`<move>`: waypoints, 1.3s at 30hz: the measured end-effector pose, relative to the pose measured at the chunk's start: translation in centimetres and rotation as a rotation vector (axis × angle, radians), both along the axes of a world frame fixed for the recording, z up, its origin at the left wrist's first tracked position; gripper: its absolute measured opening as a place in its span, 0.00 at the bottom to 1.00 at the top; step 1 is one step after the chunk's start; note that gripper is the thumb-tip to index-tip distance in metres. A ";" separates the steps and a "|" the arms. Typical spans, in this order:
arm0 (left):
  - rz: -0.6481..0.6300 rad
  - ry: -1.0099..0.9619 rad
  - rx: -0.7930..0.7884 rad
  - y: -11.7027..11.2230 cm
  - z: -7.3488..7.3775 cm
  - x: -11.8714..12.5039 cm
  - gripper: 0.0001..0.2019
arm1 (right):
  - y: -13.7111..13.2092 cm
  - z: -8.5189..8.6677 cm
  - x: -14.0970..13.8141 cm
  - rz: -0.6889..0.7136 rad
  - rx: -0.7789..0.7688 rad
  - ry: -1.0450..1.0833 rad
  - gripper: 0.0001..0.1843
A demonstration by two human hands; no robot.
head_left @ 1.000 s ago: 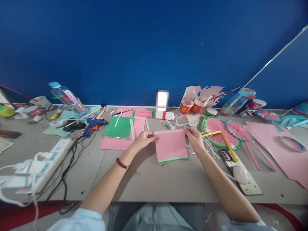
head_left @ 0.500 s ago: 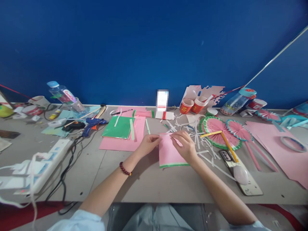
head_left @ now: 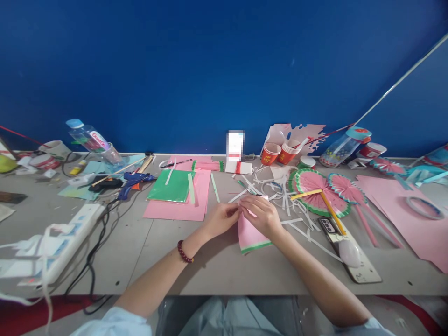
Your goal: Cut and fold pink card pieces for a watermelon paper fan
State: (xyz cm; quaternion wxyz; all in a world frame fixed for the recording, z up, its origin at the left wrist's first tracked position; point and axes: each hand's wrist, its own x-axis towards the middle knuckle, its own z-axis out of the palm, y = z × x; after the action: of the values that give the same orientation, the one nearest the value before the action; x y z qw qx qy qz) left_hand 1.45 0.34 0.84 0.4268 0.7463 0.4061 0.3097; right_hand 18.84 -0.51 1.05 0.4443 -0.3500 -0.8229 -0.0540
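A pink paper sheet with a green and white bottom edge (head_left: 249, 237) lies on the grey table (head_left: 217, 266) in front of me, gathered narrow. My left hand (head_left: 221, 218), with a dark red bead bracelet at the wrist, pinches the sheet's top left edge. My right hand (head_left: 263, 215) is closed over the sheet's top right part, close against the left hand. The sheet's upper part is hidden under my fingers.
Loose white paper strips (head_left: 280, 196) lie just beyond my hands. Watermelon paper fans (head_left: 317, 191) with stick handles sit right, near a phone (head_left: 350, 252). Pink and green sheets (head_left: 182, 196) lie left, then a blue glue gun (head_left: 135, 179) and a power strip (head_left: 70, 233). Red paper cups (head_left: 280, 153) stand at the back.
My hands have come together from the sheet's two upper corners. The pink sheet, wide and flat a second ago, is now gathered much narrower between them.
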 end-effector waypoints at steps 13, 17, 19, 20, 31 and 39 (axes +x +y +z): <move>-0.012 0.062 0.057 -0.2 0.3 0.0 0.15 | -0.1 -0.1 -0.4 -0.034 -0.062 -0.020 0.12; -0.019 0.054 0.065 -0.2 0.4 0.0 0.15 | -0.2 -0.3 -0.4 -0.010 -0.137 0.072 0.10; -0.020 0.054 0.059 -0.3 0.4 0.0 0.15 | -0.2 -0.4 -0.4 -0.005 -0.182 0.112 0.10; -0.021 0.052 0.055 -0.3 0.5 0.0 0.15 | -0.3 -0.5 -0.5 -0.006 -0.206 0.132 0.10; -0.018 -0.097 -0.069 -0.1 0.5 0.1 0.17 | 0.0 -0.5 0.0 -0.116 -0.380 0.231 0.09; 0.110 -0.171 -0.137 0.6 -0.9 0.0 0.20 | 0.0 -0.5 -0.2 -0.071 -0.379 0.182 0.07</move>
State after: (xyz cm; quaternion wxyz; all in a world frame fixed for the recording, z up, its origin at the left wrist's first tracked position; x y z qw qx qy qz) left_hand 1.42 0.92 -0.01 0.4924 0.6626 0.4290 0.3667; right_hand 18.61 -0.53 0.50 0.4408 -0.4594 -0.7620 0.1179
